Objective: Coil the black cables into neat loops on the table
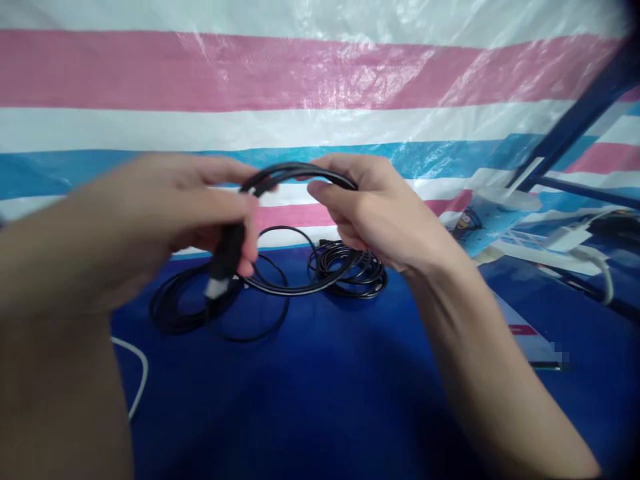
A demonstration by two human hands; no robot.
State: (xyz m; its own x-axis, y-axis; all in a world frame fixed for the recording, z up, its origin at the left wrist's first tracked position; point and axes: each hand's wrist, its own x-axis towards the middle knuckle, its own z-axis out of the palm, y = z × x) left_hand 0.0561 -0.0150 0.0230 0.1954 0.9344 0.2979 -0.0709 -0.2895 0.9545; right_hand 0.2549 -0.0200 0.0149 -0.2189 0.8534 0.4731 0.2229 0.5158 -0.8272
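Observation:
A coiled black cable (pixel 295 167) is held up in a loop between my two hands over the blue table. My left hand (pixel 195 207), blurred by motion, is closed on the left side of the loop, where a black connector with a silvery end (pixel 219 283) hangs below the fingers. My right hand (pixel 367 200) grips the loop's right side between thumb and fingers. Behind and below lie two more black cables on the table, one coil (pixel 175 307) at the left and a tighter coil (pixel 373 280) under my right hand.
The blue table (pixel 320 400) runs up to a striped plastic sheet (pixel 300 73). At right stand a blue cup with a straw (pixel 493 217), a white adapter with a cord (pixel 570 237) and a flat pale item (pixel 530 340). A white cord (pixel 143 370) lies at left. A blue frame bar (pixel 575 120) slants upper right.

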